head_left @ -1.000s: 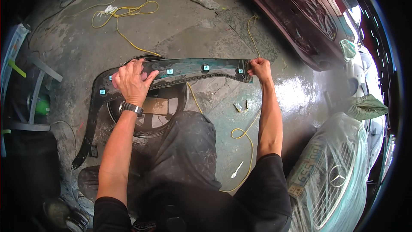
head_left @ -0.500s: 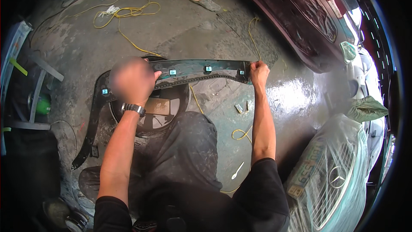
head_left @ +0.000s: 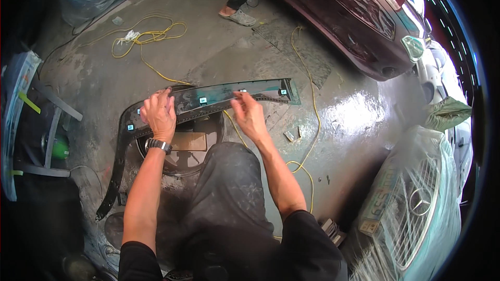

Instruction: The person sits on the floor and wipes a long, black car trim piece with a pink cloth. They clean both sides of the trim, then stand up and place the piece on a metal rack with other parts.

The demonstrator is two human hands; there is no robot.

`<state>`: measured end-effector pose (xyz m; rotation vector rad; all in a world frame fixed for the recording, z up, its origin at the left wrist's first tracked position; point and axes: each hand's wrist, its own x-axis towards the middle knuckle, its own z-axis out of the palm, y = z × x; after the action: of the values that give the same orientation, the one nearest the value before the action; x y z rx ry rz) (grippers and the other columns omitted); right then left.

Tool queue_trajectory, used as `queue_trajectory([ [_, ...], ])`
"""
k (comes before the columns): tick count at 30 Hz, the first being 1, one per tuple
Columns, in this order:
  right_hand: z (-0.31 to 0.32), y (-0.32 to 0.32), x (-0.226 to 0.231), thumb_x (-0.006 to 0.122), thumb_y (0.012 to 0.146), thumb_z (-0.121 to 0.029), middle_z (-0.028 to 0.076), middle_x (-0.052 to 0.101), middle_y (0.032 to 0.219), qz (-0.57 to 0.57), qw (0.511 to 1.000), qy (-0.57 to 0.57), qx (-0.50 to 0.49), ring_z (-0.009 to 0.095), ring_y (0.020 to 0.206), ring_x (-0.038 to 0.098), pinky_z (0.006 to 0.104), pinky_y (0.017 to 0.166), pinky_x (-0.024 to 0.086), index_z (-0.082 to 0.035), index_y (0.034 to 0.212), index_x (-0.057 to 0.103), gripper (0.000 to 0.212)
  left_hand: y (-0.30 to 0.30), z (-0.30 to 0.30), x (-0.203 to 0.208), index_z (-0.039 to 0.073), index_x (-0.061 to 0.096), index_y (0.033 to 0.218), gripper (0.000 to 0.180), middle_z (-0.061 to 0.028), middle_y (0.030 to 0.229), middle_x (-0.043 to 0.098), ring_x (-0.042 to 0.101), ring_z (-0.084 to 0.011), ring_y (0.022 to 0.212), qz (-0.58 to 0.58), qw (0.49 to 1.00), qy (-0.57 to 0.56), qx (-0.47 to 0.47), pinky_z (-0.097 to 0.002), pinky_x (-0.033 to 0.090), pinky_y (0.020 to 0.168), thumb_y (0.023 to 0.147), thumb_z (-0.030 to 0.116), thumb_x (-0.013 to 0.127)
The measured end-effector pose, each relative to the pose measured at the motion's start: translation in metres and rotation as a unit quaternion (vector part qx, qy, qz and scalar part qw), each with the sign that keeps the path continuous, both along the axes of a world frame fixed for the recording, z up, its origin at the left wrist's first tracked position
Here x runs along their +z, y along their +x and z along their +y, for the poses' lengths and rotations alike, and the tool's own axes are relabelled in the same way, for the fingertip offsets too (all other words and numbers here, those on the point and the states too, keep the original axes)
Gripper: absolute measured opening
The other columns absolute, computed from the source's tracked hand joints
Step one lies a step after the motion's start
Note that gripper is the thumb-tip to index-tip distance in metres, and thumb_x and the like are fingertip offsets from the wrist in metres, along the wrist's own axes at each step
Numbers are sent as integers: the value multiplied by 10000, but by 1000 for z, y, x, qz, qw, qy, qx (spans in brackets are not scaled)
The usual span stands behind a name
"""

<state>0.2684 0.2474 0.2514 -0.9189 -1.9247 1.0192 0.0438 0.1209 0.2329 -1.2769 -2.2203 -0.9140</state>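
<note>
A long, curved black trim strip (head_left: 224, 89), much like a car's wheel-arch moulding, lies across a round black wheel-like ring (head_left: 219, 140) in front of my knees. Small pale-blue squares dot its inner face. Near the bend, my left hand (head_left: 160, 117) grips the strip, fingers reaching over its top edge. My right hand (head_left: 248, 117) hovers at the lower edge toward the strip's right part, fingers loosely bent and apart. Its fingertips partly cover one of the squares; whether they touch the strip I cannot tell.
Yellow cord (head_left: 307, 161) trails over the floor. Plastic film covers a car grille (head_left: 416, 203) at the right. Behind stands a dark red bumper (head_left: 359, 36), with a person's shoe (head_left: 240, 17) nearby. A grey stand (head_left: 52, 135) is at left.
My right hand has let go of the strip's right end and moved left along it, its fingers now apart. My left hand stays near the bend.
</note>
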Motion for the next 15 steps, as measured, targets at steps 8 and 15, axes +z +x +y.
queue_trajectory([
  [8, -43, -74, 45, 586, 978, -432, 129, 569, 1278, 61, 877, -391, 274, 209, 1103, 594, 382, 780, 602, -66, 1457, 376, 638, 13, -1, 57, 28, 549, 1296, 416, -61, 1124, 589, 593, -171, 963, -522, 807, 215, -174, -293, 507, 843, 1076, 339, 383],
  [15, -17, -48, 35, 543, 1008, -251, 99, 657, 986, 259, 896, -339, 127, 155, 712, 652, 287, 590, 607, -79, 1282, 455, 335, 33, 3, 72, 31, 403, 1457, 622, -138, 1343, 526, 482, -288, 1218, -129, 968, -3, -217, -406, 306, 1096, 1005, 456, 442],
])
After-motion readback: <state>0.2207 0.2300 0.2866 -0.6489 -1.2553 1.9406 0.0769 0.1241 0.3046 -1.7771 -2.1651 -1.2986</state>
